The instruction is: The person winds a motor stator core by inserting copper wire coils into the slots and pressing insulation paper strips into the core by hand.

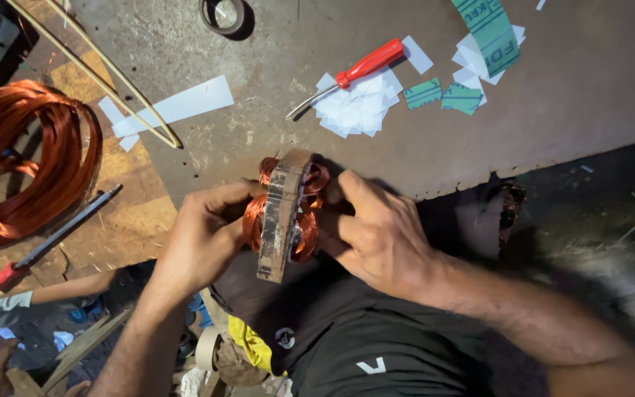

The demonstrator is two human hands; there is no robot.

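Both hands hold a motor core [282,213], a flat ring of grey, worn metal seen edge-on, with copper winding [310,184] bulging out on either face. The left hand [200,239] is clamped on the core's left side, thumb across the top of the copper and fingers curled behind it. The right hand [380,235] is clamped on the right side, thumb pressed against the winding near the top edge and fingers wrapped underneath. The core is held upright in the air, just in front of the near edge of the desk [273,132] and above the person's dark clothing.

Beyond the core, on the grey desk, lies a screwdriver with a red handle [369,63], its blade resting on a pile of small white paper slips [354,110]. To the right of that pile are green paper pieces [442,95] and a green strip [490,29] reaching to the top edge. A dark ring [223,15] sits far beyond the core. Left of the core a long white paper strip [181,106] lies beside two thin sticks [115,77]. Further left, well apart from the core, rests a large coil of copper wire [27,158], with a second red-handled screwdriver [45,242] just below it. Another person's arm [67,288] shows at the lower left.
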